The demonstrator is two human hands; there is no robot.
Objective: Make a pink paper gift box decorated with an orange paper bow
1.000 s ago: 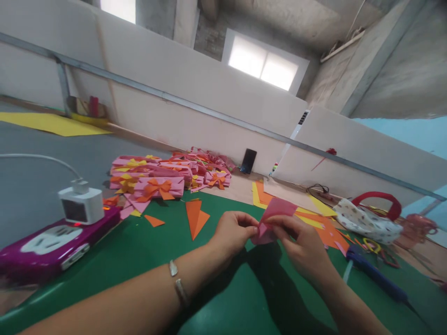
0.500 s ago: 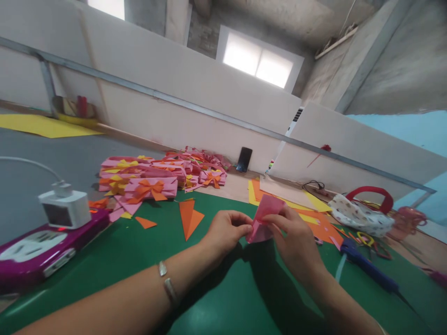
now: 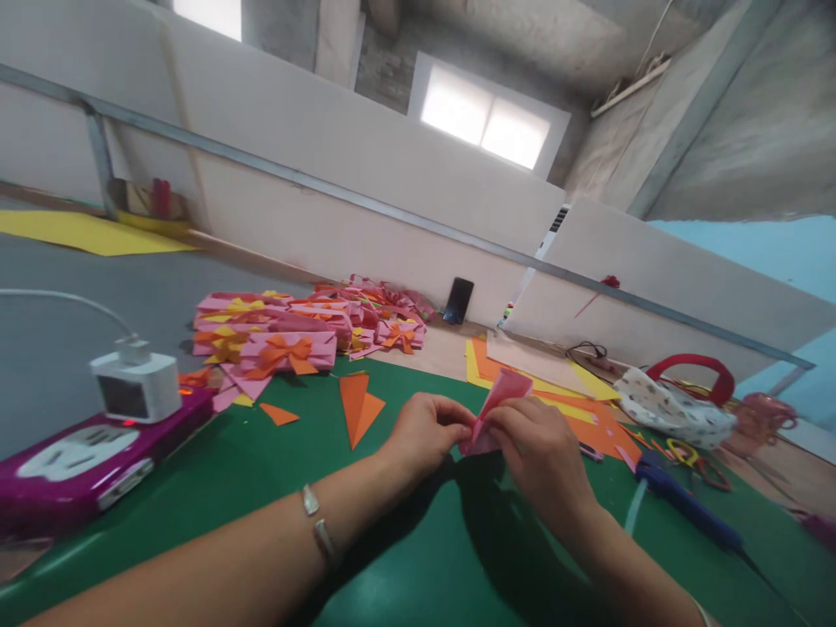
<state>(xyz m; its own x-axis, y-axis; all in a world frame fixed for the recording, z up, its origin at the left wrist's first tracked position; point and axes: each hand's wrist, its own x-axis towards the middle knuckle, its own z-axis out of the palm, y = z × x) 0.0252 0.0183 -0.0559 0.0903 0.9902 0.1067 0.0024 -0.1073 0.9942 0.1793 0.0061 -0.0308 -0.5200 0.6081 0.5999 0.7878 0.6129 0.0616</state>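
A small pink paper piece is pinched between both my hands just above the green mat. My left hand grips its lower left part with closed fingers. My right hand holds the right side, its fingers folded over the paper. The paper's upper tip sticks up above my fingers. A silver bracelet sits on my left wrist.
A pile of pink paper bows with orange and yellow knots lies at the back left. Orange triangles rest on the mat. A purple power strip with a white charger is at the left. A blue glue gun, scissors, a patterned bag and a phone are on the right and at the back.
The pink paper has been folded narrower, and my right hand has closed further over it. The view has shifted slightly.
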